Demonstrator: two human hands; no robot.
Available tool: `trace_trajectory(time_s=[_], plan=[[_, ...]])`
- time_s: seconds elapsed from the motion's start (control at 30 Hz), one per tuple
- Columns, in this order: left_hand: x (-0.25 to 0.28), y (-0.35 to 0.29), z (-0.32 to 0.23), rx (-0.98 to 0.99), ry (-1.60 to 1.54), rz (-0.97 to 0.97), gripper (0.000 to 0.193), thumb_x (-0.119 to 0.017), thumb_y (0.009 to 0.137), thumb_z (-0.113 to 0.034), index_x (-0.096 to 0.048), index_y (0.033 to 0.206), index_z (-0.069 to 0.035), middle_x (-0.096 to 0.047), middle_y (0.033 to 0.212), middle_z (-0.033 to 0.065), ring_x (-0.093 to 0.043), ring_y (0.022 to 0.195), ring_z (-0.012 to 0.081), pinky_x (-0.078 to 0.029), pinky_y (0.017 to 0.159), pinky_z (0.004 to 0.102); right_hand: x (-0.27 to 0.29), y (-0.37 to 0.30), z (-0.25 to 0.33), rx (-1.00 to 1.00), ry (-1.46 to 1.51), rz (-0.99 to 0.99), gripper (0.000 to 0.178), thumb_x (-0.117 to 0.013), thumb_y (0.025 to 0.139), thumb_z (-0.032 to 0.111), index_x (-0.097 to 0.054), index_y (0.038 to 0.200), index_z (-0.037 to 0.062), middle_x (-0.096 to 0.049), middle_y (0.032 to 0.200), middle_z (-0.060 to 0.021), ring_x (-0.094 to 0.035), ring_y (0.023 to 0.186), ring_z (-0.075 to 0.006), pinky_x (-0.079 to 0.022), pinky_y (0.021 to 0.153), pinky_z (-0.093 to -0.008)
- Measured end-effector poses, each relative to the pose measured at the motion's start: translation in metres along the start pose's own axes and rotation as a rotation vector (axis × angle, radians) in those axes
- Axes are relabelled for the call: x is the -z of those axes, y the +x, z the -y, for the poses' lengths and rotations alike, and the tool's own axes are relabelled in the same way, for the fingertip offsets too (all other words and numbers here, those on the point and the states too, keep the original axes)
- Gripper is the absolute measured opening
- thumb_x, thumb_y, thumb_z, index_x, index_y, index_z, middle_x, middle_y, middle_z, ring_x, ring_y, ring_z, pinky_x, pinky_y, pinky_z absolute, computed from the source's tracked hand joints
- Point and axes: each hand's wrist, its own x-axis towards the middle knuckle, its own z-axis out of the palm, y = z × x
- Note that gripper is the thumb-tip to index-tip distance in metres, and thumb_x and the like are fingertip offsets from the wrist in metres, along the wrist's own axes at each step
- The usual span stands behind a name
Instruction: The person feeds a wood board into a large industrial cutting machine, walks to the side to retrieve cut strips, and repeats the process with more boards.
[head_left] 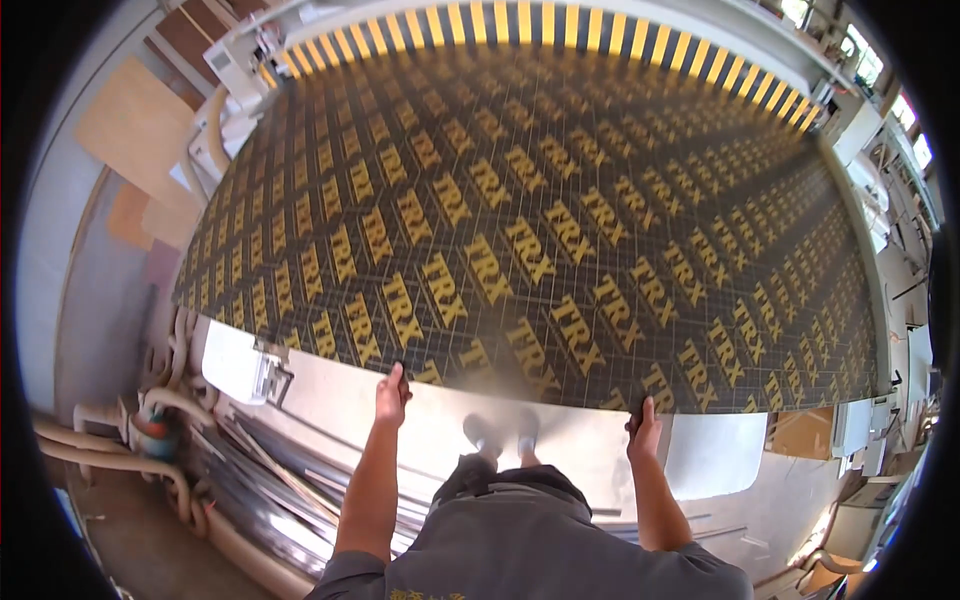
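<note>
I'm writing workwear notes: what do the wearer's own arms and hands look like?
Short dark-grey sleeves leave both forearms bare. No watch, bracelet or cable shows on either. The left hand and right hand look ungloved; small dark patches near the fingers are too small to identify.

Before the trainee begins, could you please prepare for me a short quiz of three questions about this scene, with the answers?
1. Multiple choice: where do the left hand and the right hand hold the dark sheet? A: its far edge. B: its near edge. C: its middle.
2. True or false: a yellow-and-black striped band shows beyond the sheet's far edge.
3. Fill in: the lettering on the sheet's upper face is ____ in colour.

Key: 1. B; 2. True; 3. yellow.
</note>
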Motion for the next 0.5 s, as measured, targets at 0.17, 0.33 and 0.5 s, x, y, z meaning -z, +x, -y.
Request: trace_trajectory(time_s=[0.17, 0.33, 0.5], plan=[[-0.010, 0.005, 0.002, 0.072, -0.051, -0.046, 0.048, -0.068, 0.098, -0.036, -0.036, 0.066, -0.021, -0.032, 0.060, -0.0065, -0.029, 0.054, 0.0081, -0.028, 0.053, 0.0272, -0.002, -0.006, 0.008, -0.054, 0.007, -0.042, 0.038, -0.065, 0.099, 0.041, -0.050, 0.076, 0.0145, -0.042, 0.060, 0.0029, -0.040, 0.053, -0.0108, -0.033, 0.052, -0.0291], [-0.004, -0.001, 0.007, 0.045, -0.105, -0.049, 0.043, -0.068, 0.098, -0.037, -0.042, 0.067, -0.022, -0.034, 0.061, -0.0081, -0.030, 0.054, 0.0063, -0.027, 0.053, 0.0262, -0.002, -0.014, 0.010, -0.091, -0.004, -0.058, 0.037, -0.066, 0.098, 0.044, -0.052, 0.080, 0.0145, -0.042, 0.062, 0.0032, -0.039, 0.053, -0.0102, -0.032, 0.052, -0.0279], [0.014, -0.011, 0.029, -0.014, 0.228, -0.172, 0.036, -0.061, 0.098, -0.040, -0.073, 0.108, -0.007, -0.061, 0.083, -0.0029, -0.047, 0.066, 0.0083, -0.044, 0.062, 0.0272, 0.011, 0.002, 0.003, -0.173, -0.086, -0.111, 0.036, -0.060, 0.098, 0.054, -0.054, 0.081, 0.0228, -0.041, 0.060, 0.0062, -0.036, 0.050, -0.0075, -0.030, 0.047, -0.0254]])
